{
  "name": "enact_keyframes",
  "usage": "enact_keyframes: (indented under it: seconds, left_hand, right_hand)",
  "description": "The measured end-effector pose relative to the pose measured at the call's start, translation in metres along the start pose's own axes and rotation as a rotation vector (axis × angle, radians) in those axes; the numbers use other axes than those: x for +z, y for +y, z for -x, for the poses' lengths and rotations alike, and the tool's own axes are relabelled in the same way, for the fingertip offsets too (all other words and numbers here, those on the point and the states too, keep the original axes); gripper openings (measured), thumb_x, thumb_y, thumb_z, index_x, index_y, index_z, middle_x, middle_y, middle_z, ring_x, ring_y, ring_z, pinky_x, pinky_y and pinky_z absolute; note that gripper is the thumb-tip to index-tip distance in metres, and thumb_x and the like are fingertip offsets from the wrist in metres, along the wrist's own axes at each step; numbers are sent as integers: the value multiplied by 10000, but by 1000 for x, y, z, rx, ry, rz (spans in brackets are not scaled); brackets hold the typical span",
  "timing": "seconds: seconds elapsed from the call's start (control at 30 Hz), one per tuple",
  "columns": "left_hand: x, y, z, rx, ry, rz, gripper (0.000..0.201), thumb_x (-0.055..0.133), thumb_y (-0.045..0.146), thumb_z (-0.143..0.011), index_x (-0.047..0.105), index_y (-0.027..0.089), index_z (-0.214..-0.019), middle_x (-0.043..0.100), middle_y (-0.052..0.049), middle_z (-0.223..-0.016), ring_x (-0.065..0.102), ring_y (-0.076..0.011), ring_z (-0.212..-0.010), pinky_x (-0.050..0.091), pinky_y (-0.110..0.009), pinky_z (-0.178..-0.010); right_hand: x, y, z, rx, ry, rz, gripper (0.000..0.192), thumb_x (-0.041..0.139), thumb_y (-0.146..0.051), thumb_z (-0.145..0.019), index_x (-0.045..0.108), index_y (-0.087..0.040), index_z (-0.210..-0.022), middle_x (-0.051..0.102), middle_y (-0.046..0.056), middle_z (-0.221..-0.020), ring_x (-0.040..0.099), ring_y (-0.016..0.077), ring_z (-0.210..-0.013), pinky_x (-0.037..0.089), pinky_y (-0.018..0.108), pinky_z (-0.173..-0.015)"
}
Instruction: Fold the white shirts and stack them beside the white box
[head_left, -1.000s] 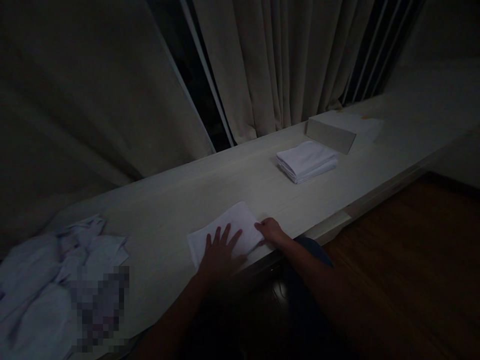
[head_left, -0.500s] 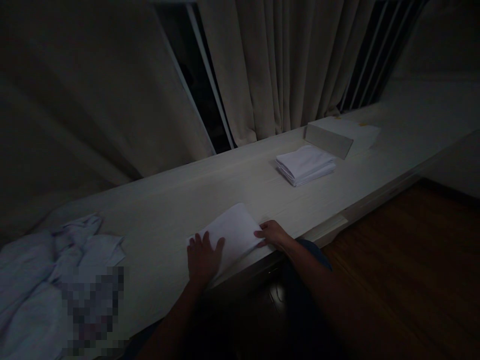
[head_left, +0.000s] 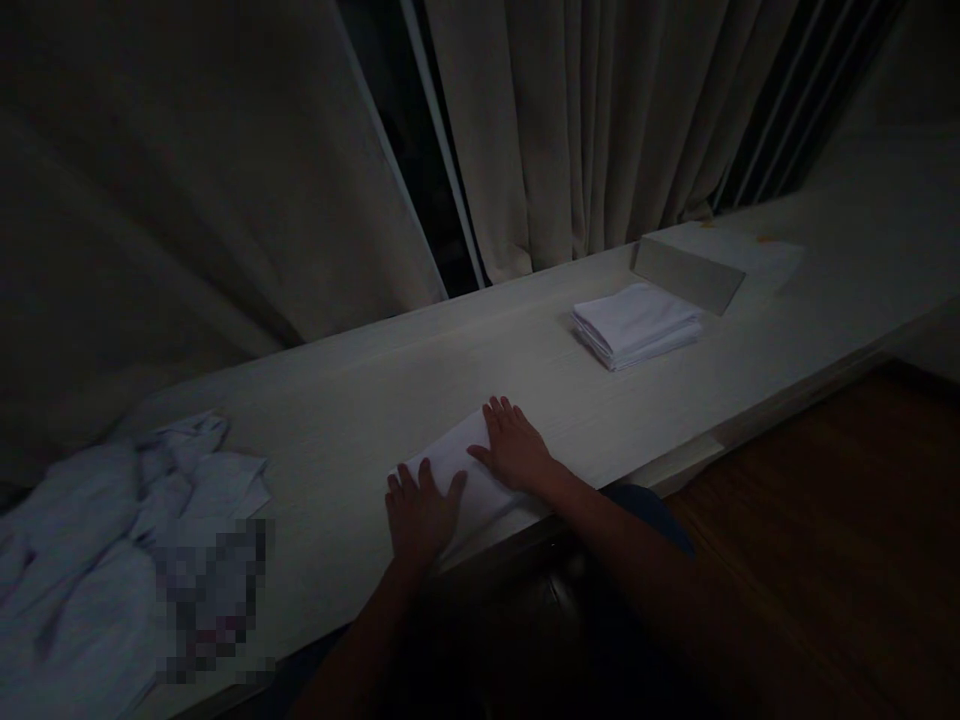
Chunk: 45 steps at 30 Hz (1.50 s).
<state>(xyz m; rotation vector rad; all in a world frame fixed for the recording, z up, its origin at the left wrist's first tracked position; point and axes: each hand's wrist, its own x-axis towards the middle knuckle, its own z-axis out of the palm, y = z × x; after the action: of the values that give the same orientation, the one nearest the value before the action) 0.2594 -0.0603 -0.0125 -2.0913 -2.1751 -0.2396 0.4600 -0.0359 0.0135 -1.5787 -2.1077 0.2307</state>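
Note:
A folded white cloth (head_left: 469, 480) lies on the pale countertop (head_left: 330, 480) near its front edge. My left hand (head_left: 422, 515) rests flat on the cloth's left side, fingers spread. Across its right side lies my right hand (head_left: 514, 447), open, with the thumb pointing left and the fingers reaching the far edge. Both palms hide parts of the cloth. Farther back to the right sits a neat stack of folded white cloths (head_left: 637, 325).
A heap of crumpled white cloth (head_left: 90, 550) covers the counter's left end, partly pixelated. Behind the stack stands a white box (head_left: 694, 272). Beige curtains (head_left: 555, 140) hang along the back edge. A wooden floor (head_left: 810, 500) shows at lower right.
My right hand has let go of the cloth's right edge and now lies flat on top of it. My left hand stays on the left side. The view has shifted slightly.

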Motion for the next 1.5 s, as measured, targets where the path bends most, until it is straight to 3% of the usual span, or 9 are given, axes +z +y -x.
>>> enact_keyframes:
  seconds: [0.1,0.23,0.37,0.73,0.97,1.37,1.5]
  left_hand:
    - [-2,1,2,-3,-5,2,905,237,742,-865,379,66,-1451,326,-286,-1517,261,-434,-1425,229,-548,-1121]
    - [-2,0,3,-27,-19,28,914,240,758,-854,363,90,-1466,306,-263,-1540,234,-415,-1443,212,-539,-1138]
    - [-2,-2,-1,-21,-33,47,916,230,762,-854,347,102,-1479,293,-247,-1553,221,-409,-1451,198,-539,-1147]
    - [4,3,-28,33,-60,80,942,220,784,-837,309,128,-1507,266,-219,-1575,192,-386,-1467,162,-529,-1171]
    - [11,5,-45,48,-41,108,959,190,801,-827,303,134,-1507,265,-231,-1570,181,-386,-1470,152,-523,-1173]
    - [18,8,-74,38,-41,156,950,229,797,-833,284,134,-1510,240,-202,-1589,141,-381,-1479,121,-530,-1175]
    - [17,-5,-68,88,-17,182,843,236,717,-889,335,135,-1491,296,-172,-1575,169,-336,-1482,153,-480,-1184]
  right_hand:
    - [21,3,-9,26,-125,8,833,301,-652,-946,273,-47,-1517,209,179,-1592,98,307,-1489,117,470,-1206]
    - [35,10,-11,49,-142,13,857,313,-663,-931,291,-32,-1510,229,191,-1586,107,346,-1483,91,486,-1206]
    - [36,10,-12,51,-136,59,883,278,-683,-926,324,-2,-1487,268,227,-1564,150,358,-1474,74,492,-1204]
    - [34,20,-18,110,-120,168,944,125,-735,-911,254,-23,-1517,198,215,-1591,103,329,-1487,76,494,-1197]
    - [33,27,-34,114,-143,187,838,131,-742,-912,229,-204,-1547,172,137,-1616,103,328,-1487,106,539,-1177]
    - [37,39,-62,105,-145,119,802,207,-734,-921,237,-224,-1539,147,84,-1629,65,358,-1484,72,570,-1172]
    - [33,35,-60,114,-155,148,800,197,-721,-929,252,-204,-1537,183,109,-1618,77,338,-1487,95,554,-1172]
